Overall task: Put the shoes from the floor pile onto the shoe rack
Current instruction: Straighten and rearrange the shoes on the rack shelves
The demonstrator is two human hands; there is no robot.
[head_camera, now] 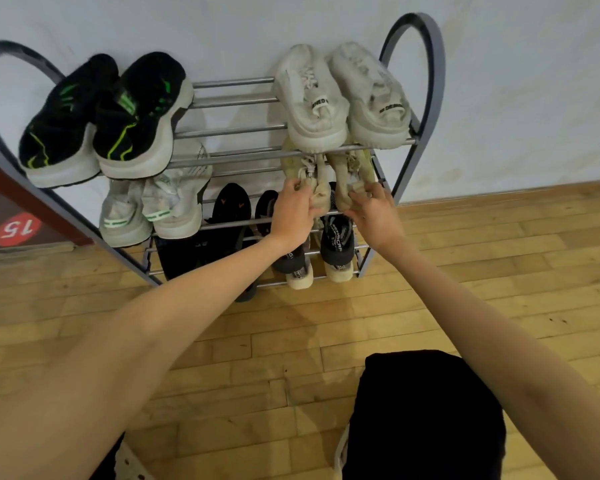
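even indoor light, soft focus, bowed edges

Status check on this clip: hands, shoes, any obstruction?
Left hand and right hand each shut on a beige sneaker at the shoe rack second shelf. Heels not fully seated. Nothing in the way.

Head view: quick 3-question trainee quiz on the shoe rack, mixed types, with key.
1. True or false: both hands grip the beige shoes on the second shelf.
2. Which pair shares the top shelf with the white sneakers? A) black-and-green sneakers B) red boots C) brown sandals
3. Fill in: the shoe rack stands against a ___.

Key: 1 true, left hand and right hand; 2 A; 3 wall.
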